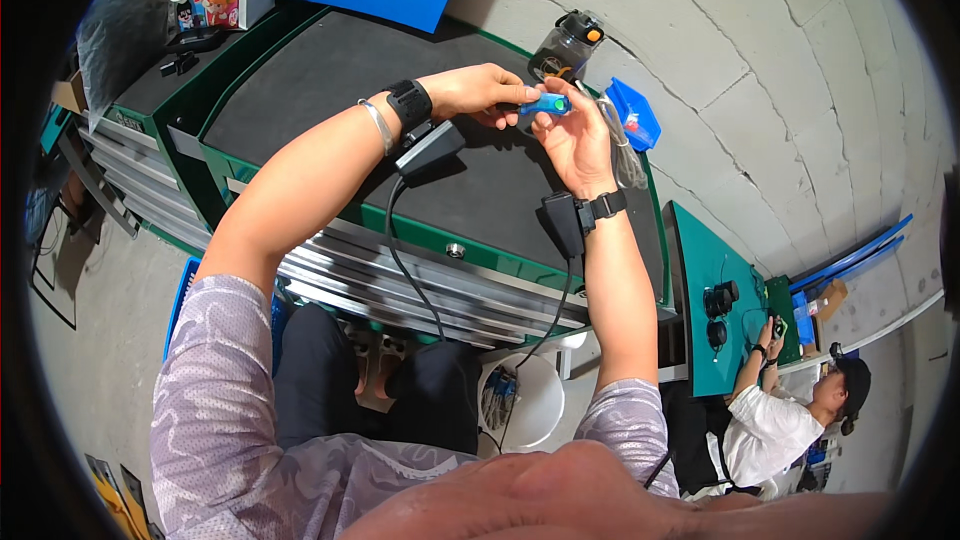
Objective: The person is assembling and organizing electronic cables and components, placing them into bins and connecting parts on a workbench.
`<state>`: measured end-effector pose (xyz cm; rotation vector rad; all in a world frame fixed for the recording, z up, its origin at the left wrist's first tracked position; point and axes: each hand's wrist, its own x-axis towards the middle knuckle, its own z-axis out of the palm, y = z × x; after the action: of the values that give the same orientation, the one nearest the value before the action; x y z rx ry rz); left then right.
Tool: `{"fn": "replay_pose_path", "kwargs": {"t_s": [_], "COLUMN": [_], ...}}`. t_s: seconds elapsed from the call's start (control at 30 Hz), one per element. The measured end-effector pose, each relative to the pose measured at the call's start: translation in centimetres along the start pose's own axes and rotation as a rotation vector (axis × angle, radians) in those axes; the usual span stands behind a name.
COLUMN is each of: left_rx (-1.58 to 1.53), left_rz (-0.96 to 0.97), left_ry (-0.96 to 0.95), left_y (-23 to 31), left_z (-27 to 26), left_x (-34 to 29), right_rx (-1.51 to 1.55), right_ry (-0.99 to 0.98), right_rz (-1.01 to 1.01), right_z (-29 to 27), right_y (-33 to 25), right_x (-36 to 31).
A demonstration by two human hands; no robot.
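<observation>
And here it is, both hands at work over the dark mat (300, 70)! The left hand (490, 97) pinches a small blue piece (535, 104) by its near end; the right hand (578, 135) closes its fingers about the green-tipped end. So the piece sits right between the two grips. Just beyond them stands a dark bottle (566, 43); to their right, a blue bin (640, 118) and grey cable (630, 165).
</observation>
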<state>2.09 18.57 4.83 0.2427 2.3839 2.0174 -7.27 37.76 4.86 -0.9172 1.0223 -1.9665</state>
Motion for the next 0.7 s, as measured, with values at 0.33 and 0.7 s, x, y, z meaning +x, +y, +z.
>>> {"fn": "replay_pose_path", "kwargs": {"t_s": [0.33,0.7], "left_rx": [-0.005,0.037], "left_rz": [0.054,0.326], "left_ry": [0.211,0.109], "left_y": [0.5,0.6], "left_z": [0.0,0.7], "left_x": [-0.4,-0.4], "right_rx": [-0.613,-0.998], "right_ry": [0.060,0.005], "right_rz": [-0.076,0.031], "right_z": [1.0,2.2], "right_y": [0.5,1.0], "right_x": [-0.4,-1.0]}}
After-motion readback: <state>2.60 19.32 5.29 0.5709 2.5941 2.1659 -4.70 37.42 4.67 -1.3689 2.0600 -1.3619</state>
